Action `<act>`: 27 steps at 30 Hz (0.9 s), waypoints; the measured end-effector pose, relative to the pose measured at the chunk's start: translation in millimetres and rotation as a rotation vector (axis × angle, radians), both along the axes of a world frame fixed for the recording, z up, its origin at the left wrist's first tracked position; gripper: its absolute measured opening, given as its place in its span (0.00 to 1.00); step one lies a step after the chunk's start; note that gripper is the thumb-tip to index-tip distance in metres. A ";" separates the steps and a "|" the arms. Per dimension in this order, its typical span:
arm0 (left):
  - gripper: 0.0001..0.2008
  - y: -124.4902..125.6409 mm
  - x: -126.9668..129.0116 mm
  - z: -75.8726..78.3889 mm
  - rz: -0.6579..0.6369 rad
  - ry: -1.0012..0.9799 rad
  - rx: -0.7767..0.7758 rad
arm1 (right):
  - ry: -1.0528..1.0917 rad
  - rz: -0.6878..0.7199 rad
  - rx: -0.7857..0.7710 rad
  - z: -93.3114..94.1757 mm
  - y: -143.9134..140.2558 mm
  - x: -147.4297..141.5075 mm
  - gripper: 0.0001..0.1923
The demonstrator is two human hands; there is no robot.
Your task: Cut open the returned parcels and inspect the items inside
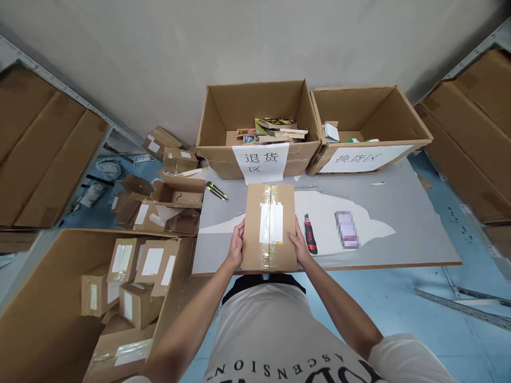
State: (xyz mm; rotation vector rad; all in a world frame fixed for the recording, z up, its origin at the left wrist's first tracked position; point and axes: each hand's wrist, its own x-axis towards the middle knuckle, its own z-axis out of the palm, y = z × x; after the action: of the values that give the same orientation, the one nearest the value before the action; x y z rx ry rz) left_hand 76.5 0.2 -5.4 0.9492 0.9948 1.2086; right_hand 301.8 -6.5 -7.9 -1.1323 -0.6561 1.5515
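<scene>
Left hand (236,246) and right hand (299,244) are clasping the long sides of the sealed brown cardboard parcel with white label (269,226) | parcel is lying flat at the near edge of the grey table (399,213) | red utility knife (310,234) is lying just right | parcel is looking stiff, light; side grip is suiting it, tape possibly slippery.

A paper sign (261,162) on the left carton (255,127) reads 退货区; the right carton's sign (361,158) reads 换货区.
</scene>
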 end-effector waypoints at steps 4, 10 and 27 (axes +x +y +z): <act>0.37 7.1 -0.8 -6.1 -0.031 0.034 0.009 | -0.031 -0.004 0.020 -8.4 2.2 1.1 0.45; 0.38 6.7 -1.7 -13.8 -0.048 0.068 0.067 | -0.073 0.045 -0.004 -4.1 2.4 6.5 0.44; 0.30 196.6 -20.1 13.0 -0.152 0.336 -0.143 | 0.139 -0.310 -0.385 14.4 -106.0 -11.2 0.31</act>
State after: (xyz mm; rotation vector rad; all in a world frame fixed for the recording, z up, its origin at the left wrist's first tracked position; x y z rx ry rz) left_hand 56.3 196.8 7.6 1.1142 1.2321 0.8554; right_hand 290.5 -112.5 6.4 -1.3230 -0.0788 1.5029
